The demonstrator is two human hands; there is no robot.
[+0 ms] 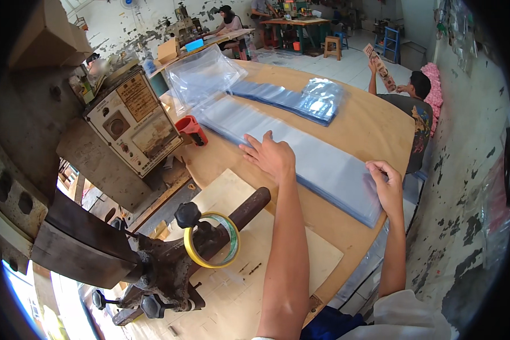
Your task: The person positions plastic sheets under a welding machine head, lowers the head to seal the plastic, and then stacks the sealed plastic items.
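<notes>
A long stack of clear plastic sheets point(323, 164) lies slantwise across the brown-covered table. My left hand point(273, 156) rests at the stack's near edge, around its middle, with fingers spread and nothing gripped. At the right end, my right hand point(387, 182) pinches the edge of the top plastic sheet between thumb and fingers. Behind this stack sits a shorter pile of clear plastic point(289, 101), its right part shiny. A larger clear plastic bag point(204, 76) lies crumpled at the far left.
A dark metal machine arm point(153, 260) reaches in at left, with a yellow tape roll point(188, 243) hung on it. Beside it are a control box point(133, 124) and a red cup point(191, 131). One person point(411, 113) sits beyond the table's right edge; others work farther back.
</notes>
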